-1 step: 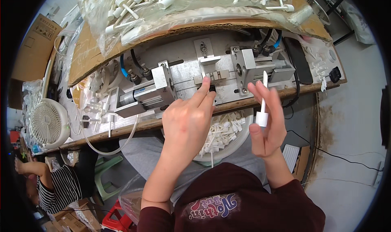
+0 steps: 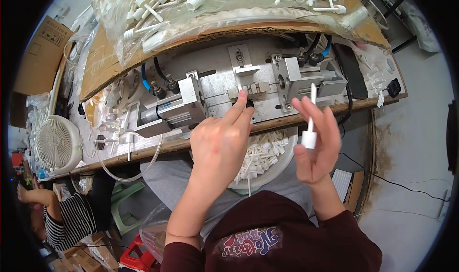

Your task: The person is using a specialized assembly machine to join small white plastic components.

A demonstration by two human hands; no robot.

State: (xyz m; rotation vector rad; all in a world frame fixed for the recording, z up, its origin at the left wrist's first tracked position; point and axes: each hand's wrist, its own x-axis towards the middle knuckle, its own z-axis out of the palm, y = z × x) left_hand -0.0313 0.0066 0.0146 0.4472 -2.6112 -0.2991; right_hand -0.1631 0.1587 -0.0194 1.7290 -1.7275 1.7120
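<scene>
As a worker in a maroon top sits before a metal fixture [image 2: 217, 85], the wood-edged tabletop [image 2: 370, 103] spreads out under it, pale and scuffed, in a cluttered room. Beyond the fixture, a curving sheet of brown cardboard [image 2: 98, 76] carries crinkled clear plastic [image 2: 107, 16] heaped with smooth white pieces [image 2: 150, 9]. Far to the fixture's left are a person [image 2: 71, 222] in a striped top and, nearer, a green plastic stool [image 2: 126, 195]. Just in front of the fixture, a round white basket [image 2: 283, 168] holds more such pieces; to its left stands a round, slatted fan [image 2: 56, 143]. The left hand [image 2: 217, 133] extends its fingers to the fixture's small metal block [image 2: 260, 89]; whether that grip pinches anything cannot be told. In front of the fixture's right side, the right hand [image 2: 322, 145] has its grip closed, thumb and fingers pinching a capped white stick [image 2: 309, 139], cap down, slim tip up. Just right of the fixture lies a flat black phone [image 2: 350, 71].
</scene>
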